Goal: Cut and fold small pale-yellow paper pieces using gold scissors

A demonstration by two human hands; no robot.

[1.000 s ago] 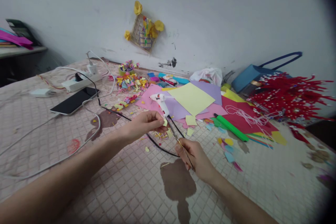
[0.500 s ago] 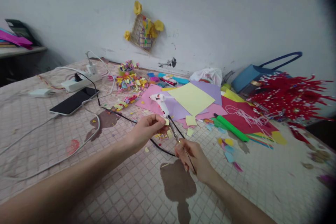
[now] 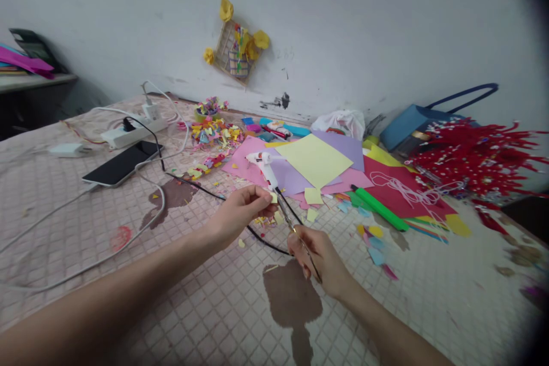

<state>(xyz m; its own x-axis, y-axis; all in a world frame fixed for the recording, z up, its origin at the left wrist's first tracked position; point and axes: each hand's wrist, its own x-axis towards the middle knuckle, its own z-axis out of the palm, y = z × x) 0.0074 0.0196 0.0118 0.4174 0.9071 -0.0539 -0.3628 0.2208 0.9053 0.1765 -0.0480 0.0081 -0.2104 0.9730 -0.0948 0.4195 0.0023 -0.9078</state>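
My left hand [image 3: 251,210] pinches a small pale yellow paper piece [image 3: 273,198] between thumb and fingertips. In my right hand [image 3: 315,251] is a slim metal tool [image 3: 290,223], which looks like scissors or tweezers; its tip points up toward the paper piece. Just beyond the hands lies a white glue gun [image 3: 265,168] on purple and pink sheets, its black cord running under my hands. A large pale yellow sheet [image 3: 315,160] rests to its right, with small yellow squares [image 3: 313,196] near its lower corner.
On the left are a black phone [image 3: 122,164], a white power strip [image 3: 135,134] and looping cables. Colourful paper scraps [image 3: 217,132] lie at the back. To the right are a green marker [image 3: 381,209], white string [image 3: 398,189], red beaded stems [image 3: 476,154] and a blue bag [image 3: 405,126].
The view has shifted very slightly. Both hands keep nearly the same pose, still holding the paper piece and the metal tool.
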